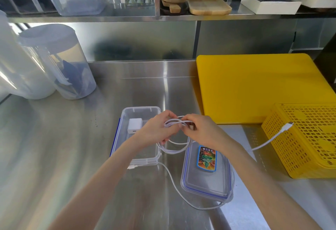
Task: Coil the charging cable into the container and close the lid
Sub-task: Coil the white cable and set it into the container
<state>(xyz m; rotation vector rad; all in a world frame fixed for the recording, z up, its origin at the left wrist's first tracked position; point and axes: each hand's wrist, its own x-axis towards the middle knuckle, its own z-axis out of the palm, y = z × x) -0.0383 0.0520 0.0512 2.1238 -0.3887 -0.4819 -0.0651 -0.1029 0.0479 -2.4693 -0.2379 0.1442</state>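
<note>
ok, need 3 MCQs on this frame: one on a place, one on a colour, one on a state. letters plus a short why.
1. Where is the white charger block?
A. On the yellow board
B. Inside the open container
C. On the lid

2. What colour is the perforated basket at right?
A. Yellow
B. Blue
C. Clear

3. What state is the cable in?
A. Fully coiled inside the container
B. Untouched, lying flat
C. Partly looped between both hands, both ends loose

Key:
1 B, the block sits within the container's walls at its far end.
2 A, its lattice is yellow.
3 C, the left hand and right hand grip the loops while one plug lies by the container and the other reaches the basket; the lid lies apart.
</note>
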